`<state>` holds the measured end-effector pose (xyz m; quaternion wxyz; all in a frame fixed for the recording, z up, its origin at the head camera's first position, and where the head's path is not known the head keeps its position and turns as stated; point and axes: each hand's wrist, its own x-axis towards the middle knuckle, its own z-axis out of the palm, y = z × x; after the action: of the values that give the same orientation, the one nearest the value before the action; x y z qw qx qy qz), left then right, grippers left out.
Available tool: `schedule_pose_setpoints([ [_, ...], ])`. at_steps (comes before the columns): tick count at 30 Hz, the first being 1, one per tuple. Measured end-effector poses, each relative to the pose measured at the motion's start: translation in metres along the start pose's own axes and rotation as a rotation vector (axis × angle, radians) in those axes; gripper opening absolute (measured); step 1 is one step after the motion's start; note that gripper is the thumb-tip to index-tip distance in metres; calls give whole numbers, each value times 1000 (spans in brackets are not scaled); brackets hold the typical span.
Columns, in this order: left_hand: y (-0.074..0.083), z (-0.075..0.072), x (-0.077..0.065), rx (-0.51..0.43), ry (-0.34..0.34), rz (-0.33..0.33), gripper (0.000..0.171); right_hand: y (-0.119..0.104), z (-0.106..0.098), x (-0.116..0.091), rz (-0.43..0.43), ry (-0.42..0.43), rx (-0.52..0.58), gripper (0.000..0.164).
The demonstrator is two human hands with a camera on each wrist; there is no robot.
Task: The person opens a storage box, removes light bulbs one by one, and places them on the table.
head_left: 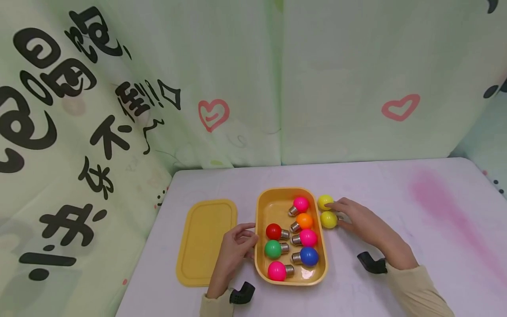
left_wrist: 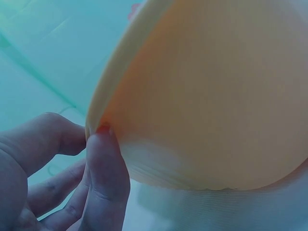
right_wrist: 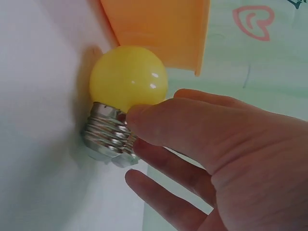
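Observation:
A deep yellow tray (head_left: 291,193) holds several toy-like light bulbs with metal screw bases. My left hand (head_left: 237,246) pinches the tray's left rim; in the left wrist view the thumb and a fingertip meet at the edge of the tray wall (left_wrist: 216,96). Just outside the right wall, a yellow light bulb (head_left: 328,219) lies beside a second yellow bulb (head_left: 325,202). My right hand (head_left: 362,220) spans the pair, thumb at the nearer one and a finger at the farther. Close up, the thumb covers the neck of one yellow bulb (right_wrist: 127,77); the farther bulb is mostly hidden there.
A flat yellow lid (head_left: 203,242) lies left of the tray. Inside are red (head_left: 273,231), green (head_left: 273,249), blue (head_left: 309,256), orange (head_left: 304,220) and pink (head_left: 276,270) bulbs. A printed curtain (head_left: 336,132) hangs behind the pale tabletop (head_left: 396,189).

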<state>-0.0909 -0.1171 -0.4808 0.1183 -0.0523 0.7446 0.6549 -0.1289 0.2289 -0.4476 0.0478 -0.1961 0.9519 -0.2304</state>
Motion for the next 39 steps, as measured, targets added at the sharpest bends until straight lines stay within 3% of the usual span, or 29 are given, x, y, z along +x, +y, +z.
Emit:
schedule_pose_setpoints([
  [13, 1, 0, -1, 7, -4, -2, 42, -13, -7, -1, 9, -4, -36, 46],
  [25, 1, 0, 0, 13, 0, -9, 42, -44, -17, 6, 13, 8, -28, 47],
  [33, 2, 0, 1, 20, 4, -14, 42, -60, -14, 11, -41, 51, -9, 44],
  [39, 2, 1, 2, 21, 5, -18, 41, -72, -11, 17, -60, 28, 11, 44],
])
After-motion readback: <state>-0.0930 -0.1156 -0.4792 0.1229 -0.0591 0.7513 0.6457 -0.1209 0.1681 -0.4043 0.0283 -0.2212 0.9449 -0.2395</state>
